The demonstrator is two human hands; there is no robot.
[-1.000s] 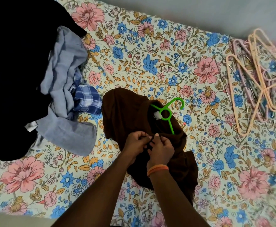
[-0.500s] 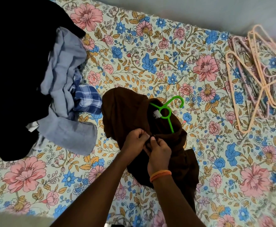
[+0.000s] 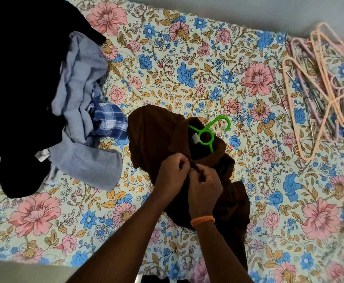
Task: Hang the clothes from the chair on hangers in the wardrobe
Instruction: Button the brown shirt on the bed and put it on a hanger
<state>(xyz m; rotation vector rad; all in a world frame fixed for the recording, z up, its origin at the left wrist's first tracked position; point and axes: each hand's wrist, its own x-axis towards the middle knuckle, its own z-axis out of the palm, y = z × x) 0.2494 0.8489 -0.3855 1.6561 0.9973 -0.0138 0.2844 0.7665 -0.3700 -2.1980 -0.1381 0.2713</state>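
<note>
On a floral bed (image 3: 187, 58), left hand (image 3: 172, 172) and right hand (image 3: 204, 183) pinch a brown shirt's (image 3: 150, 135) front, apparently buttoning it onto a green hanger (image 3: 206, 135); carrying it to the wardrobe likely follows.

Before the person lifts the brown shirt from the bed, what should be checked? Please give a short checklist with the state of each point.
1. Green plastic hanger is inside the collar of the brown shirt, hook sticking out: ok.
2. Left hand and right hand both pinch the shirt front where it closes: ok.
3. Button at that spot fastened: cannot tell, fingers hide it.
4. Shirt lies apart from the pile of black, grey and blue checked clothes: ok.
5. Spare peach and pink hangers lie away from the shirt on the flowered bedsheet: ok.
</note>
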